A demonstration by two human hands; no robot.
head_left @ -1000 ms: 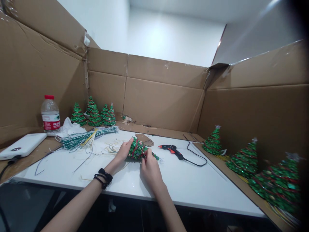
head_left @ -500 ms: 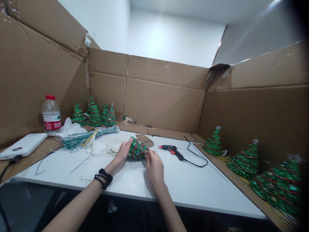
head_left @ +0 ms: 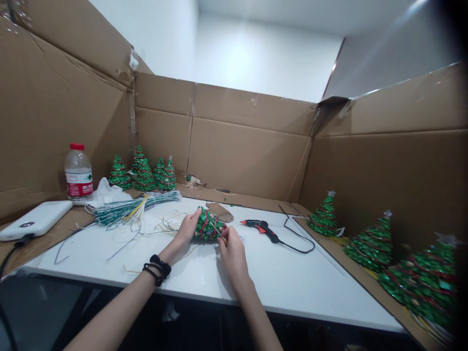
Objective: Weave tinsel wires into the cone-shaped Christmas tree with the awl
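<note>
A small green beaded Christmas tree (head_left: 206,228) with red garland lies on its side just above the white table. My left hand (head_left: 187,229) is closed around its left end, a black band and hair ties on the wrist. At the tree's right end, the fingers of my right hand (head_left: 231,246) are pinched together on a thin, light-coloured stick-like piece (head_left: 216,231) that lies against the tree's side. Whether that piece is wire or a slim tool is too small to tell. To the right of the hands, a black and orange glue gun (head_left: 261,228) rests on the table.
A bundle of green, white and yellow wires (head_left: 127,208) lies at left, near a bottle (head_left: 79,178) and a white power bank (head_left: 36,220). Finished trees stand at back left (head_left: 144,175) and along the right (head_left: 369,243). Cardboard walls (head_left: 248,141) enclose the table.
My right hand has shifted slightly and its fingers have turned, so the thin piece now shows more clearly against the tree. My left hand and the tree are nearly unchanged.
</note>
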